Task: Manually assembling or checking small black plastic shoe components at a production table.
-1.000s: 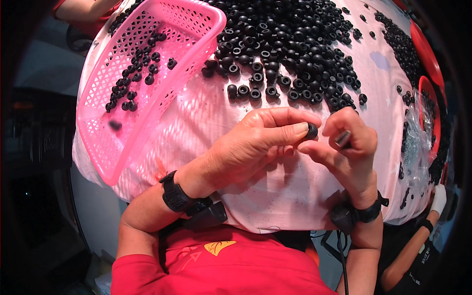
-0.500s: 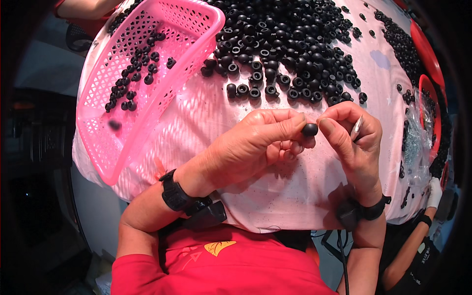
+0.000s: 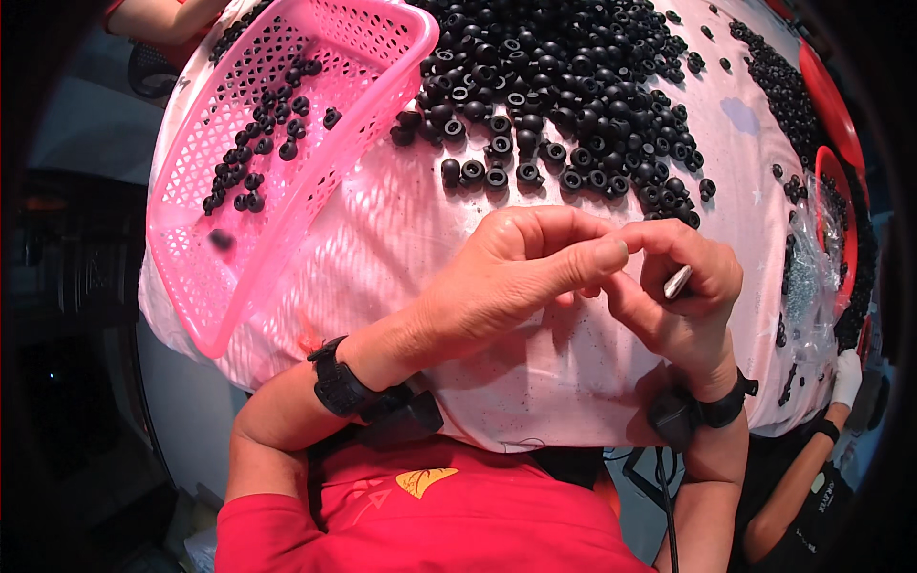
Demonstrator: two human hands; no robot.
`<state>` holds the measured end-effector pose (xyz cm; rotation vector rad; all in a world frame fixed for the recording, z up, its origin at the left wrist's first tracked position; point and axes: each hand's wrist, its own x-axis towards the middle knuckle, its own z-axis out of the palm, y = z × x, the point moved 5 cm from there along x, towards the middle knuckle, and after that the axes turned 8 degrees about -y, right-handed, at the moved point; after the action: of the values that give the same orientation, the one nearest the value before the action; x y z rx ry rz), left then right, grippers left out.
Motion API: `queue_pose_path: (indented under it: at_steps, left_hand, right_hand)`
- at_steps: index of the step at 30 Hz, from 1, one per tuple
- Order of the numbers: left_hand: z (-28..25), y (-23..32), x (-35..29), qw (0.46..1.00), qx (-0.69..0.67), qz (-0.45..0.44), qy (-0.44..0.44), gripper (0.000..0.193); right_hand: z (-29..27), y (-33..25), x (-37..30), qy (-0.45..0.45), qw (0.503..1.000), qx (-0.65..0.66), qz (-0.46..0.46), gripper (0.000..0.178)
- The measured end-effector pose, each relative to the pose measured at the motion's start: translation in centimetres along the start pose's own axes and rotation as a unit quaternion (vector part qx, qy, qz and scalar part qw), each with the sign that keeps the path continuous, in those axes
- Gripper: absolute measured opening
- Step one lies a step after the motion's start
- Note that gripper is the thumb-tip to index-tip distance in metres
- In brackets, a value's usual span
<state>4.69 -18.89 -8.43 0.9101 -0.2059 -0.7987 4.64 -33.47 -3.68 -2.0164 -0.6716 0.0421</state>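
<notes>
R hand: 1 silvery tool — L hand nr, 1 bskt

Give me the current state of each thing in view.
Right hand: curled around silver tool
Left hand: fingers bent, at right hand's fingertips; any held piece hidden
Silver tool: gripped, partly covered
Pink basket: open-topped, sparsely filled
Black pieces: loose, heaped
Clear plastic: crumpled
</notes>
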Motion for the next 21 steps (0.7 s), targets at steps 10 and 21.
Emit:
queue_pose_path:
  at_steps: [10,21]
  left_hand:
    - [-0.4,-0.2,-0.6,0.999,-0.039,0.005,-0.028,0.033]
    - [-0.2,0.1,-0.8,0.997,-0.071,0.007,-0.013,0.032]
  right_hand:
    - [0.1,0.9,-0.1,0.012,0.998,0.066,0.01,0.023]
    - [0.2,1.5,0.0,0.0,0.989,0.146,0.038,0.024]
